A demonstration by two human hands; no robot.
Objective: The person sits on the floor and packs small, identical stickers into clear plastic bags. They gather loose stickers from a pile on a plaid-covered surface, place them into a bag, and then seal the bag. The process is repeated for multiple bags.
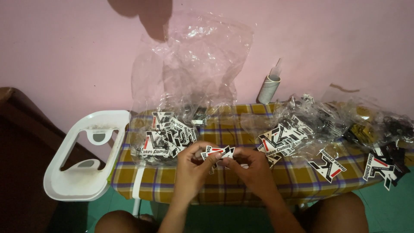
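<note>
The sticker [217,152] pinched between both hands looks like glossy printed paper or vinyl, smooth-faced. The clear bag [194,64] standing behind is thin crinkled plastic film, shiny where it catches light. The ironing board cover [224,179] is matt woven plaid cloth. The iron rest [64,181] at its end is smooth white moulded plastic. The wall [64,51] is matt pink paint.

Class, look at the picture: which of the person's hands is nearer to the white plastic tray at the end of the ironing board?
Left. The left hand is closer to the white plastic tray, which lies off to its left; the right hand is farther along the board.
</note>
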